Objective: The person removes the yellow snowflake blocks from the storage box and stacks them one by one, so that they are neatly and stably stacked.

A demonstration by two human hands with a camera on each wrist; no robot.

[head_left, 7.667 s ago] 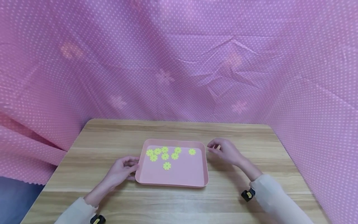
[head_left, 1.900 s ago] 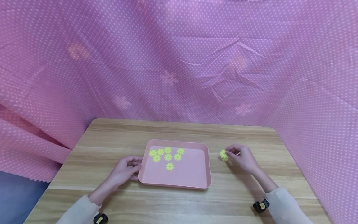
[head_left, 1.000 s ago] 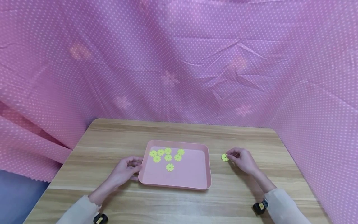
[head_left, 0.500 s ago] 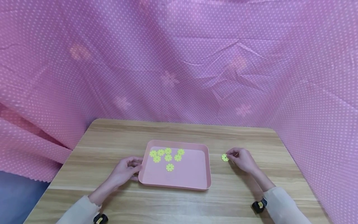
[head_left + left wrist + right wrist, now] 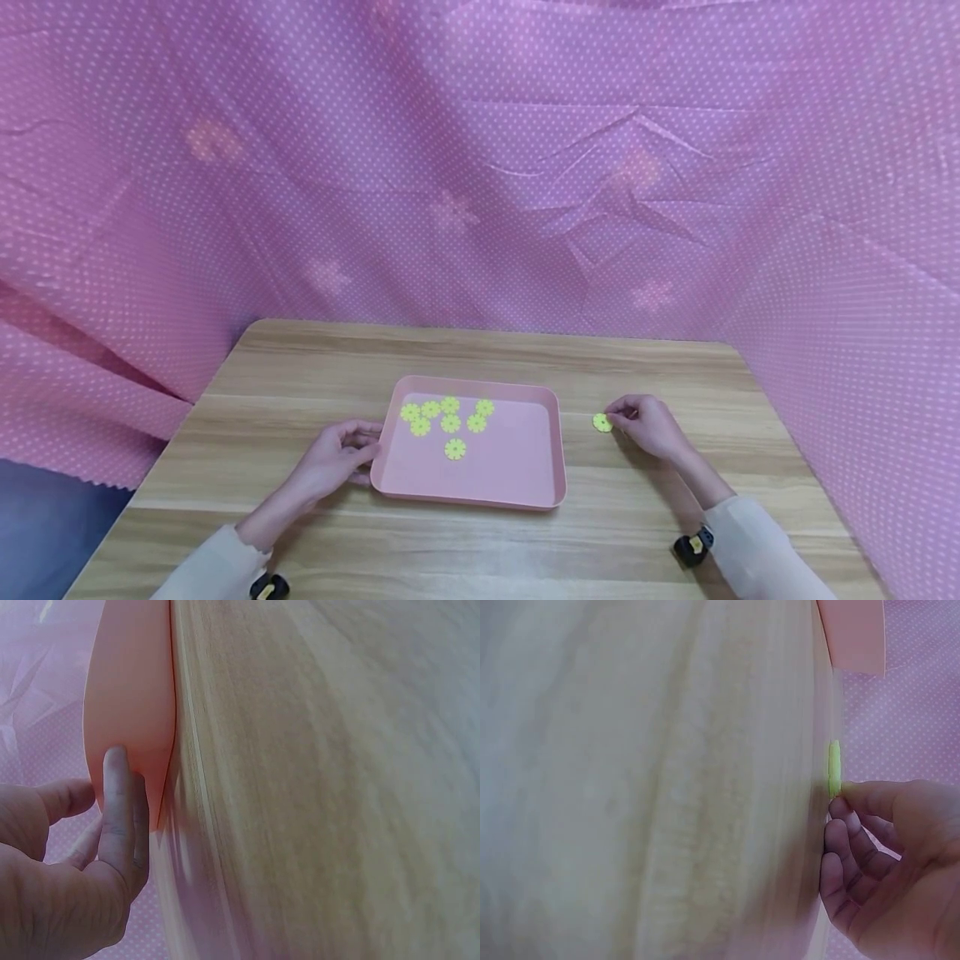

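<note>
Now one yellow-green notched disc (image 5: 602,422) is lying flat on the wood-grain table (image 5: 480,546), well to the right of the pink tray (image 5: 502,475). The right hand (image 5: 649,429) is pinching its right edge between thumb and forefinger, with no gap beyond the disc's thickness, and the other fingers are curling loosely inward. A couple of seconds ago two discs were showing there, one raised partly over the other; at this moment a single outline is showing, so one is probably covering the other, though the right wrist view is too soft for counting layers. Over the last half second almost nothing is shifting. Meanwhile the left hand (image 5: 330,458) is lightly holding the tray's left side, thumb at the rim, slightly bent fingers resting against the outer wall. Eight loose discs (image 5: 454,449) are remaining inside, mostly towards the far left; the far right corner is no longer carrying one. Judging by this, one disc's transfer is nearly finishing, its release still pending.
</note>
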